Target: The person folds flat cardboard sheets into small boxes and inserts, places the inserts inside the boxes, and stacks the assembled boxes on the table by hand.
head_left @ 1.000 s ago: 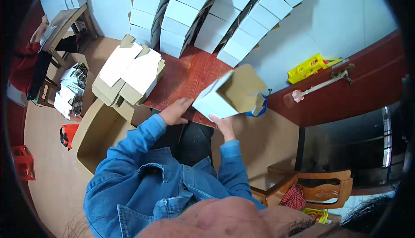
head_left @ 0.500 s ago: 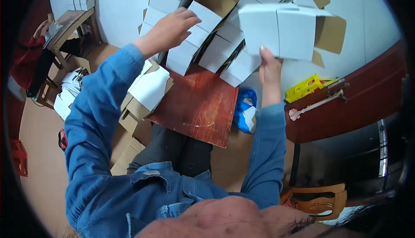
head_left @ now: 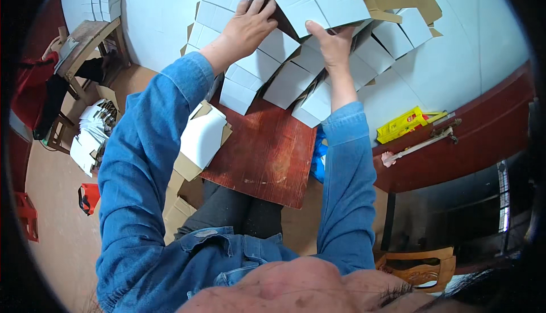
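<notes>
A white cardboard box (head_left: 321,0) with brown open flaps is gripped at its near edge by my right hand (head_left: 333,46), thumb on the white face. The box is tilted over the top of a pile of similar white boxes (head_left: 250,67). My left hand (head_left: 244,33) lies over that pile, just left of the held box. Its fingers are spread, their tips at a dark gap between boxes, and I see nothing held in them. The pile rests on the far part of a red-brown wooden table (head_left: 264,154).
Folded white-and-brown cardboard (head_left: 202,139) lies at the table's left edge. A blue bag (head_left: 318,156) is beside its right edge. Farther right are a yellow package (head_left: 402,125) and a wooden chair (head_left: 421,267). At far left, a person in red (head_left: 34,88) sits by a bench (head_left: 85,37).
My right hand has carried the box left and away from me, turning it over the pile. My left hand has shifted slightly right, onto the pile beside it.
</notes>
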Tool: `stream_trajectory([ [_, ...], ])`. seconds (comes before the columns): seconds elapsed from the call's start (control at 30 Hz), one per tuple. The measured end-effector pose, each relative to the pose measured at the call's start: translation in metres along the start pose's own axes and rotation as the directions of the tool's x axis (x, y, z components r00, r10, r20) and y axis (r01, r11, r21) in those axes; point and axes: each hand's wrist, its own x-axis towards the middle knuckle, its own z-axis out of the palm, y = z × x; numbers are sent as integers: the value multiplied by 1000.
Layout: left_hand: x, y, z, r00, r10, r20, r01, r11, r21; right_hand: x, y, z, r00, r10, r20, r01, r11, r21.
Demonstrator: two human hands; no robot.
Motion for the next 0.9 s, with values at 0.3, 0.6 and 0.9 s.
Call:
stream_trajectory([
  [0.3, -4, 0, 14, 993, -95, -68, 87, 990, -111, 9, -11, -14, 984, 64, 163, -83, 990, 112],
  [0.6, -1, -3, 16, 984, -110, -139, 90, 986, -142, 24, -16, -34, 955, 181, 234, -160, 982, -105],
  [0.9, -4, -3, 29, 980, -146, -138, 109, 963, -246, 26, -20, -15, 969, 180, 168, -169, 983, -75],
])
